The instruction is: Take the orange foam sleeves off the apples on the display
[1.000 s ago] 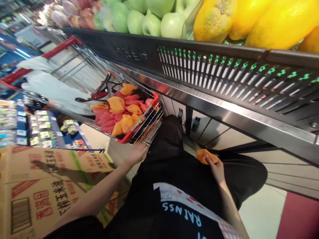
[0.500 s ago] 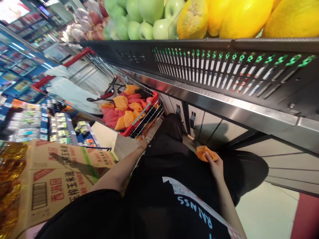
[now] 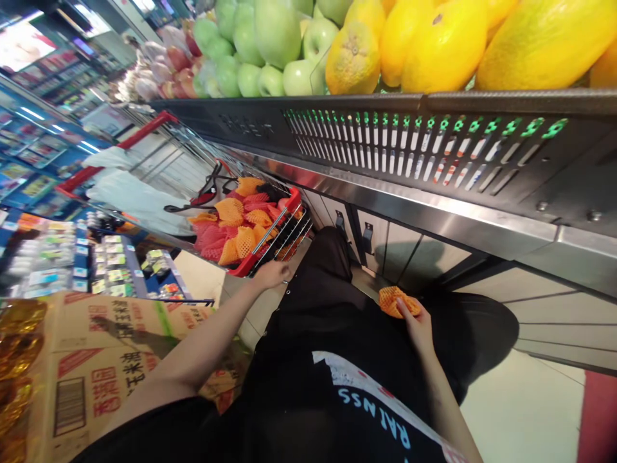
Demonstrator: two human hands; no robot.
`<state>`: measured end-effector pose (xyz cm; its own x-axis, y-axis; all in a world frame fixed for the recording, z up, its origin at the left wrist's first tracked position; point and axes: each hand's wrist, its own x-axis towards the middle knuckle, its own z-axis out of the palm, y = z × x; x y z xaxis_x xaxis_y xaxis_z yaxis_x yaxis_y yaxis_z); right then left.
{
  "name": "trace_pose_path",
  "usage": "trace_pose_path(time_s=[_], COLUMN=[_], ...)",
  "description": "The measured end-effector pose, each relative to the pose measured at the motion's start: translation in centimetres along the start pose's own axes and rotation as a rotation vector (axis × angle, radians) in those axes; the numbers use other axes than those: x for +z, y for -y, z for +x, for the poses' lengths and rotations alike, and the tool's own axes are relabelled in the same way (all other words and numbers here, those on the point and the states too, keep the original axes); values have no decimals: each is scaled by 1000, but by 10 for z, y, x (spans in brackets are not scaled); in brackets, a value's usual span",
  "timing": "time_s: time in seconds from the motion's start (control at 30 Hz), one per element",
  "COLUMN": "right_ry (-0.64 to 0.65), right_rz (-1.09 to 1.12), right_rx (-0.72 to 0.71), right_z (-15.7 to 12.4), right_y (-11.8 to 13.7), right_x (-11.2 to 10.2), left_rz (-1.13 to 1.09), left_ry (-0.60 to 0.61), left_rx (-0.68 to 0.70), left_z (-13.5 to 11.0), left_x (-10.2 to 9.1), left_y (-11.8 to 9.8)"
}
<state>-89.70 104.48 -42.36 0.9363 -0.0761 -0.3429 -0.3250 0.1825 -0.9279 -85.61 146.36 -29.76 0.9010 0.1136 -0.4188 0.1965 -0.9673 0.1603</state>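
Note:
My right hand (image 3: 418, 321) pinches an orange foam net sleeve (image 3: 394, 301) between thumb and fingers, above my dark-clothed leg. By the near corner of a red-rimmed shopping cart (image 3: 249, 265), my left hand (image 3: 270, 275) has its fingers curled. What it holds, if anything, is too small to make out. Inside the cart lie several orange and pinkish-red foam net sleeves (image 3: 229, 211), and a dark strap (image 3: 200, 199) rests behind them. A pale cloth or bag (image 3: 139, 196) hangs over the cart's handle end.
Across the front runs a dark fruit stand (image 3: 357, 106) with green apples (image 3: 296, 77) and large yellow fruit (image 3: 443, 48). Under it are cabinet doors (image 3: 405, 247). Printed cartons (image 3: 96, 360) and bottles of golden oil (image 3: 17, 347) stand at my left, near packaged-goods shelves (image 3: 53, 251).
My left hand has risen a little from low beside the cart and shows more fully. My right hand keeps the foam sleeve nearly still. The view has tilted slightly upward and shifted right.

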Motion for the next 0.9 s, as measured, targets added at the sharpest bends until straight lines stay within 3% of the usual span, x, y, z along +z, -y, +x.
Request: trace_pose_path(time_s=[0.17, 0.2, 0.33, 0.57, 0.77, 0.9], right_ry=[-29, -39, -91, -77, -105, -207], right_rz=[-4, -3, 9, 31, 38, 20], right_rx=[-16, -16, -11, 36, 79, 108], right_z=[4, 4, 7, 7, 15, 20], right_y=[-5, -7, -11, -8, -11, -16], right_x=[0, 0, 1, 8, 14, 13], left_rz=[-159, -191, -226, -54, 133, 179], left_ry=[-351, -371, -220, -33, 64, 112], left_rx=[-25, -34, -26, -27, -28, -1], left_z=[31, 41, 75, 103, 124, 131], left_x=[-59, -66, -71, -59, -42, -49], left_y=[43, 52, 77, 108, 118, 121])
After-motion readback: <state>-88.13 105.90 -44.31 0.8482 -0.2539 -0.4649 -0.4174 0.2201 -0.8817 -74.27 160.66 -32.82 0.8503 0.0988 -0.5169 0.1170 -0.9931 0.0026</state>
